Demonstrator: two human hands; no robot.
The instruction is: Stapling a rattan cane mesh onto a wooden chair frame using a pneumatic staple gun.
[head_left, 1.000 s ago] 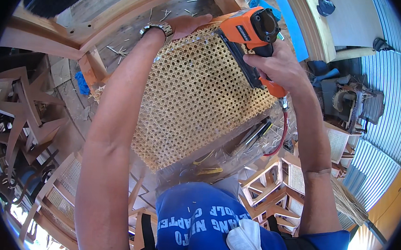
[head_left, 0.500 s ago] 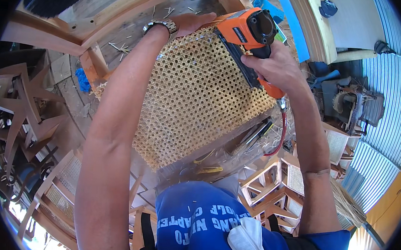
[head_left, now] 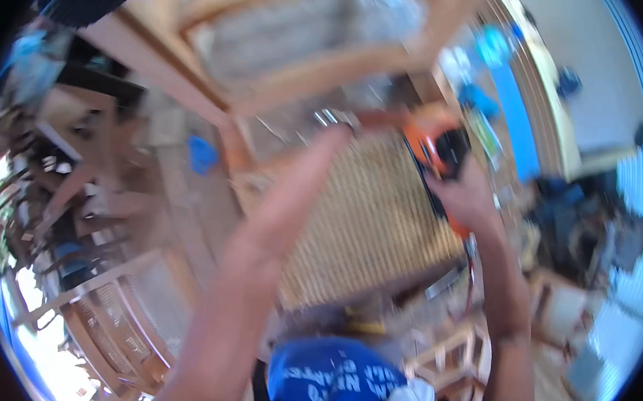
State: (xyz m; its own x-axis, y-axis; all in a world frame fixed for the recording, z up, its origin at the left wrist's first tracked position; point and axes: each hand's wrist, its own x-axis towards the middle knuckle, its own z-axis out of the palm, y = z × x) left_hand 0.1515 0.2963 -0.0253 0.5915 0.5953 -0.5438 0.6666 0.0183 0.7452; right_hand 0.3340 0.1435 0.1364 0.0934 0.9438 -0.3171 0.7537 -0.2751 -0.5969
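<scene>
Motion smears the whole view. My right hand (head_left: 471, 194) is wrapped round the grip of an orange and black nail gun (head_left: 425, 132), which stands over the far right part of a woven cane sheet (head_left: 369, 211). A hose (head_left: 471, 274) runs from the base of the gun's handle. My left hand (head_left: 379, 121), with a metal-banded watch (head_left: 335, 118) at the wrist, reaches to the far edge of the cane beside the gun's nose. Its fingers are too blurred to make out, and so is whatever they touch.
Beyond the cane stands a wooden frame (head_left: 308, 76). Wooden chair parts with cane panels (head_left: 146, 304) lie at the lower left, and a chair frame (head_left: 448, 362) at the lower right. A blue scrap (head_left: 202, 155) lies left of the work. Corrugated sheeting (head_left: 636, 230) lines the right.
The view has swung, so the cane, both hands and the nail gun appear farther right and lower. More of the wooden frame shows. My right hand still holds the gun.
</scene>
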